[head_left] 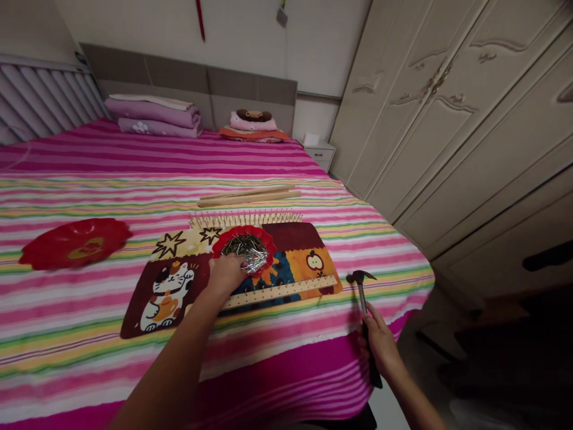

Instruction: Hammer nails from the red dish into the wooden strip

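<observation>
Head view: left hand [227,273] dips into nails [251,252] in red bowl [271,239]; cannot tell whether it pinches any. Bowl sits on patterned mat [197,298], between two nail-set wood strips [286,292]. Right hand [380,340] grips hammer [362,294] near bed [89,304] edge.

Dim, soft light, stretched edges, lower right corner near-black
</observation>
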Available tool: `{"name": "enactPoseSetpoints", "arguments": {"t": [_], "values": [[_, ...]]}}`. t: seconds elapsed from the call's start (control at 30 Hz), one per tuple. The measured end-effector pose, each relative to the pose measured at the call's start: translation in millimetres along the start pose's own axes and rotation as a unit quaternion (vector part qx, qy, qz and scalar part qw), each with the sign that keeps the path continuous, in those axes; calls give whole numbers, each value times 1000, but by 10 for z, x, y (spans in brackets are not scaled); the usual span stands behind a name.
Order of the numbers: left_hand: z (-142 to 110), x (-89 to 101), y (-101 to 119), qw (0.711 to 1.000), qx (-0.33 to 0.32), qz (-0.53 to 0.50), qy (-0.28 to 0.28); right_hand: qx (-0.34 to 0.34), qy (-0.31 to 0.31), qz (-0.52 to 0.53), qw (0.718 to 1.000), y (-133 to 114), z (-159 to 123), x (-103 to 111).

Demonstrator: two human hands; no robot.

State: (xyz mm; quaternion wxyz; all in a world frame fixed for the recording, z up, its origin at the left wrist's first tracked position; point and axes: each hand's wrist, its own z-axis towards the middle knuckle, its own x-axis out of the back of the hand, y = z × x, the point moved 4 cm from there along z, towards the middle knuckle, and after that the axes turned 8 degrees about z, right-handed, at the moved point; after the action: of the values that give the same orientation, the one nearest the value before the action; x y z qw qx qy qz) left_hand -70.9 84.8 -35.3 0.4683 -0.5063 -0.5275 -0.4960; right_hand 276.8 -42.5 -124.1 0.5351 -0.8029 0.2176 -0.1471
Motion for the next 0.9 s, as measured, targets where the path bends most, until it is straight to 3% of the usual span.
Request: {"name": "enactPoseSetpoints", "arguments": {"t": [0.37, 0.57, 0.73, 0.8, 0.9], "values": [[-8, 33, -73, 999, -15, -9, 38, 16, 9, -1, 1000, 12, -17, -19], [25, -17, 14, 1000, -20, 18, -7, 20, 5, -2, 1000, 22, -6, -19], [37, -32, -1, 999, -42, 10, 14, 27, 5, -4, 1000, 40, 10, -14], [33, -15, -61, 998, -32, -27, 36, 28, 6, -6, 1000, 49, 11, -12], [30, 13, -175, 980, -1, -190, 58, 29, 7, -7, 1000, 54, 6, -15]]}}
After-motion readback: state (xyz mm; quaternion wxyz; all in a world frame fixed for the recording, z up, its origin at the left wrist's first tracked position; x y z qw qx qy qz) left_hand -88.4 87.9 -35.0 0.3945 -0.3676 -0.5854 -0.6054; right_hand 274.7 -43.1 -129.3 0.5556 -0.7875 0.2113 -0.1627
